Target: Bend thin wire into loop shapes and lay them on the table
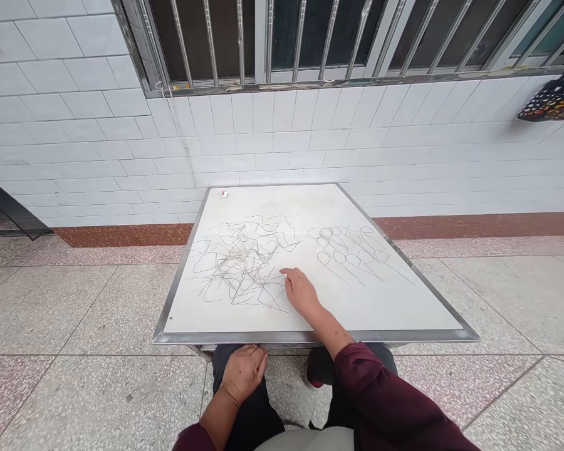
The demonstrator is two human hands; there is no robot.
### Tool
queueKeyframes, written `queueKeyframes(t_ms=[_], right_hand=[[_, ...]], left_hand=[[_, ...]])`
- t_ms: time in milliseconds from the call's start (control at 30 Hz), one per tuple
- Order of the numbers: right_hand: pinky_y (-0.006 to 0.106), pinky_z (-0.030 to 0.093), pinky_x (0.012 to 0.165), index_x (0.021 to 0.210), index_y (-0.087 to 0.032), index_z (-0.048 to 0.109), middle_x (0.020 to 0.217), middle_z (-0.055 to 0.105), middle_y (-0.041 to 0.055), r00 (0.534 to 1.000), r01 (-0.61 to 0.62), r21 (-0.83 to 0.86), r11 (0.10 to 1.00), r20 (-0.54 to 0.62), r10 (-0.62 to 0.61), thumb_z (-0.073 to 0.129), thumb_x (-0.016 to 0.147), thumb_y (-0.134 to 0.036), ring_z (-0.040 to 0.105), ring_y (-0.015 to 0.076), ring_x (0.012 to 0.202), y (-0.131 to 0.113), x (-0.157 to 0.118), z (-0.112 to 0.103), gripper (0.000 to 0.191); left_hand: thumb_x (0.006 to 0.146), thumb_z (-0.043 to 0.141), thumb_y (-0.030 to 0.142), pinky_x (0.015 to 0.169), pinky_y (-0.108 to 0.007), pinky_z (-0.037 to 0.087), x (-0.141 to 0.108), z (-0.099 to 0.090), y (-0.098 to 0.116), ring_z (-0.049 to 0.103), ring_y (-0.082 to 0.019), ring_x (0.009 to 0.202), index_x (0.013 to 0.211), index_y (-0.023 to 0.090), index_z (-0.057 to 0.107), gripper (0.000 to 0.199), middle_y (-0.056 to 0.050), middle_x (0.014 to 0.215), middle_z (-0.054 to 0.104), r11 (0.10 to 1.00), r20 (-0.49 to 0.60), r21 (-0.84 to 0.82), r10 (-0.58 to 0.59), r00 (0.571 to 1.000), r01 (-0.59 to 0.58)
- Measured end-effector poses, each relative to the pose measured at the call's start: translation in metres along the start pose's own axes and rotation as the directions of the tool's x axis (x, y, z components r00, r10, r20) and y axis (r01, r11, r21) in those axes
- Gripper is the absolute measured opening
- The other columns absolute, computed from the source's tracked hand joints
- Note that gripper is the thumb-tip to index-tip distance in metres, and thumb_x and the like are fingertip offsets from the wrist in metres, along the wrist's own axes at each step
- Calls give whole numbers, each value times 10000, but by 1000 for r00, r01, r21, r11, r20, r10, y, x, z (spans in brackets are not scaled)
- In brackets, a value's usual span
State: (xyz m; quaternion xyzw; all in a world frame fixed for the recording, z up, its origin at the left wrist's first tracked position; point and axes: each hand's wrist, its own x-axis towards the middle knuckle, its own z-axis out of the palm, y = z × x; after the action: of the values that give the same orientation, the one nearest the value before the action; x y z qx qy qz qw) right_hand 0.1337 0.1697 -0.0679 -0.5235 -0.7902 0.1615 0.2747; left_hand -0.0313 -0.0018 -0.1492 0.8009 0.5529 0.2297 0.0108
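Observation:
Dark wire-like pieces lie on the white table (263, 319) with a metal rim. A tangled heap of thin bent wires (244, 257) spreads over its left half. To the right, several looped wires (352, 257) with straight tails lie in two rough rows. My right hand (299, 291) reaches over the table's middle, its fingers pressed together at the heap's right edge; whatever they hold, if anything, is too small to make out. Below the table's front edge, my left hand (245, 371) rests closed on my thigh, and nothing shows in it.
A small white and red object (224, 195) sits at the table's back left corner. Behind stands a white tiled wall (282, 147) with a barred window (286, 44) above. A patterned bag (552, 97) hangs at the upper right.

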Motion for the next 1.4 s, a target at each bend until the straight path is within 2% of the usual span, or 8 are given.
queueKeyframes(t_ms=[433,700,800,933,1033,1200,1300,1400], right_hand=[[256,400,533,855,-218,723,933,617,52,974,-38,37,999,227,29,484,795,-147,543,124,589,-23,49,-45,257],[259,457,623,1015,-265,692,852,587,21,978,-52,219,974,209,5,397,849,-199,556,131,664,-30,-1,-59,344],[271,450,629,1067,-252,668,784,525,12,993,2,350,937,108,-43,408,866,-244,516,136,641,-38,-31,-69,328],[266,433,625,1100,-251,652,754,468,10,995,61,420,905,46,-88,422,887,-270,481,140,648,-49,-60,-93,314],[261,417,621,1111,-248,649,758,443,5,995,64,474,878,40,-94,430,896,-277,458,133,641,-57,-72,-108,308],[258,392,637,1102,-248,649,794,457,7,990,35,608,793,87,-111,441,911,-321,435,122,655,-71,-85,-116,291],[252,380,620,1128,-244,627,816,474,9,979,-57,708,704,176,-98,436,921,-366,422,117,656,-75,-93,-117,308],[252,379,614,1150,-246,611,851,496,15,967,-115,720,685,239,-89,438,924,-401,420,112,653,-74,-100,-121,324]], left_hand=[[900,445,178,686,-310,537,-2,3,-2,644,-185,718,923,191,637,193,-53,765,678,998,-24,-62,-24,999,23],[896,473,245,686,-304,547,-1,-9,6,656,-178,695,850,209,675,210,-47,741,694,973,-127,-224,-81,989,51],[921,449,295,666,-273,552,-4,-26,5,669,-162,692,863,209,682,254,-40,755,705,938,-211,-324,-200,957,124],[971,323,326,624,-284,558,-3,-70,2,684,-173,714,1118,150,603,362,-75,851,712,854,-338,-438,-446,829,282],[939,422,364,814,-370,535,9,-110,15,656,-222,971,1262,191,514,378,-94,1090,676,826,-358,-461,-507,784,324],[848,601,266,1095,-584,203,33,-138,65,442,-295,1264,1365,209,403,556,-93,1232,614,999,-325,-47,-40,945,26],[892,513,138,1104,-587,168,36,-130,79,564,-234,1122,1375,215,388,505,-60,1078,685,999,-320,-6,35,947,-40],[911,449,92,1040,-492,341,31,-126,78,634,-169,876,1313,232,471,427,-23,901,696,986,-366,-155,-4,931,-56]])
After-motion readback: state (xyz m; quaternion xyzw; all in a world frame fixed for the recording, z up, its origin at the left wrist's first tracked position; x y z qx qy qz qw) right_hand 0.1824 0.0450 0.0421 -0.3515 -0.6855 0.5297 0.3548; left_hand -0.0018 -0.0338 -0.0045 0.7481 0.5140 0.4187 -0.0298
